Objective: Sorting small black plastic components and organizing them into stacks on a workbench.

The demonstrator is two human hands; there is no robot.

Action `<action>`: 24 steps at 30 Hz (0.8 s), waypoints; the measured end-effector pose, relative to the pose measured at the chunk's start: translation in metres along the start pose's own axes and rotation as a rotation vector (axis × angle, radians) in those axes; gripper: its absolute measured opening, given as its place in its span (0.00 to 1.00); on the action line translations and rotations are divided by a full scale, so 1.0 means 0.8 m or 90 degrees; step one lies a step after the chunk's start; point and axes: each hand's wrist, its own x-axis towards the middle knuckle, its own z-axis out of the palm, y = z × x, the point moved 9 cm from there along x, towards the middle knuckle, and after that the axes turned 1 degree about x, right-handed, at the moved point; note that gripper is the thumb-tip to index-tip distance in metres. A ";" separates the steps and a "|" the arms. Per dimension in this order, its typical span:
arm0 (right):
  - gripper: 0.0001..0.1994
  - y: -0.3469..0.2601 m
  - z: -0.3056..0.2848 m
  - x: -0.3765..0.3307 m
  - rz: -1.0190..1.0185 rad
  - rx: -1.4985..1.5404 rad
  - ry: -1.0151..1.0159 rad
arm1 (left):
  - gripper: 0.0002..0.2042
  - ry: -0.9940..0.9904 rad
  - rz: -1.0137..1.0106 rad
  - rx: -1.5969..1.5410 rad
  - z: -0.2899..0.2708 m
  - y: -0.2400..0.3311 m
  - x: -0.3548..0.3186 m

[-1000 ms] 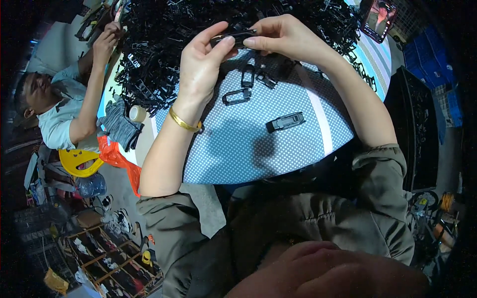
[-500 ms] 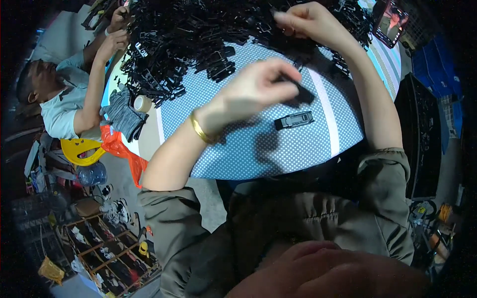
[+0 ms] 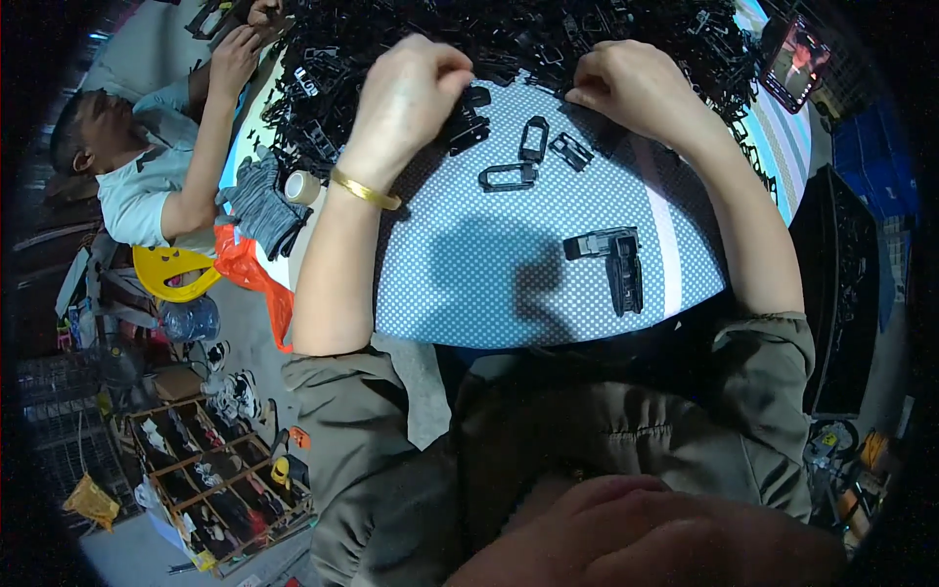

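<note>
My left hand, a gold bangle at its wrist, is over the near edge of a large pile of black plastic parts. Its fingers are curled and closed; what they grip, if anything, is hidden. At the pile's right side my right hand is also closed, thumb and fingertips together, its contents hidden. Between the hands lie an upright oval black frame, a sideways black frame and a small slotted black piece. Nearer me, a black clip-like piece touches a longer black piece.
A blue dotted cloth covers the table. Left are a tape roll, grey gloves and a red plastic bag. A co-worker works at the far left. A phone stands at the far right.
My left hand has let go of a dark piece, now beside the clip-like one, and moved away to the pile. My right hand has come slightly nearer. Loose frames now show between them.
</note>
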 end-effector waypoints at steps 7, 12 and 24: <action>0.09 0.001 0.015 0.001 0.003 -0.018 -0.009 | 0.07 -0.071 0.071 0.345 0.052 0.023 -0.007; 0.09 0.006 0.010 0.006 0.020 0.082 0.077 | 0.06 -0.075 0.141 0.249 0.053 0.023 -0.007; 0.08 -0.007 -0.006 0.003 -0.085 0.047 0.288 | 0.15 0.089 -0.143 -0.403 0.023 -0.018 0.000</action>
